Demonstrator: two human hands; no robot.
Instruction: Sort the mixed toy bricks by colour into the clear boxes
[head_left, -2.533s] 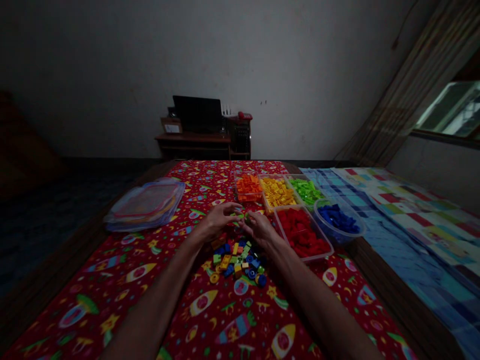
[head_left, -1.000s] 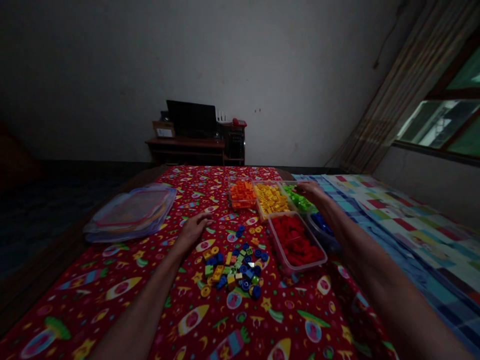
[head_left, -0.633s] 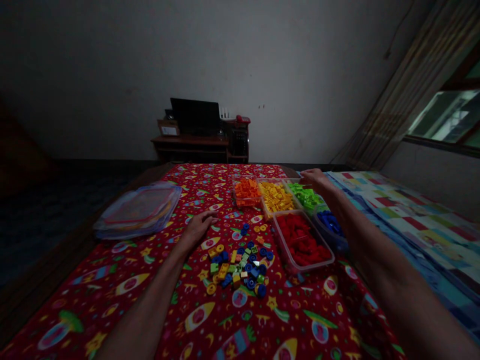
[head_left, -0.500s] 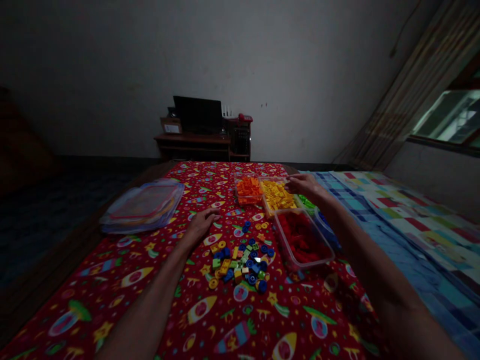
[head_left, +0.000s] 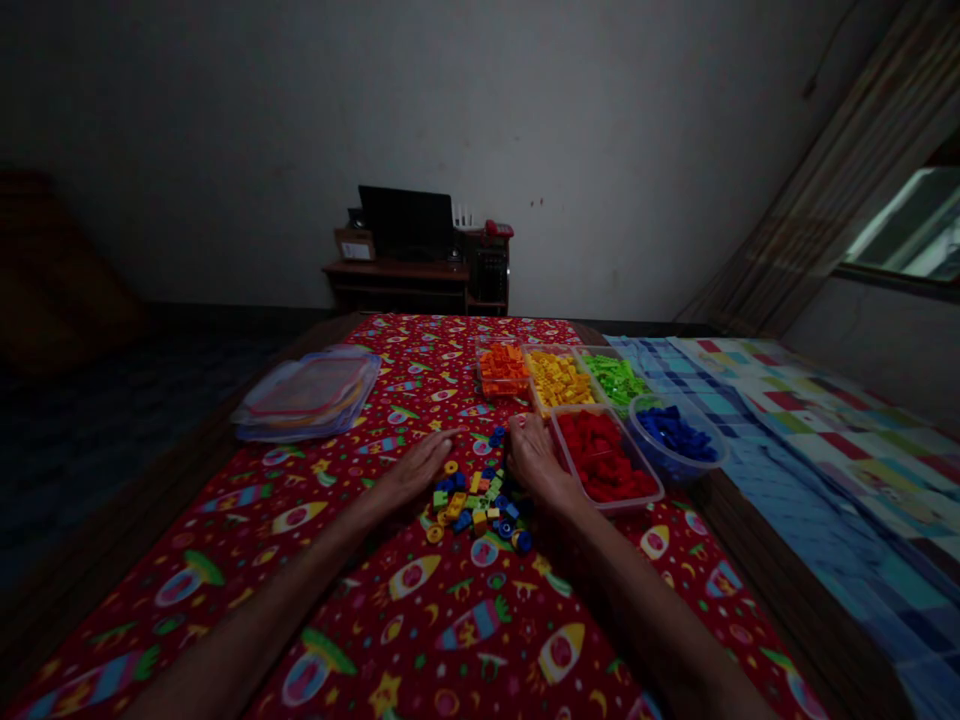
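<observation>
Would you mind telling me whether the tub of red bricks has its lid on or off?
Off. The tub of red bricks shows an open rim with bricks exposed, and the lids lie stacked apart.

Both bare forearms reach forward from the bottom edge and draw closer together toward the hands. The left hand (head_left: 415, 468) lies flat, palm down, fingers extended and close together, pointing ahead and slightly right. The right hand (head_left: 531, 452) rests just across from it, palm down, fingers loosely curved, holding nothing visible.
</observation>
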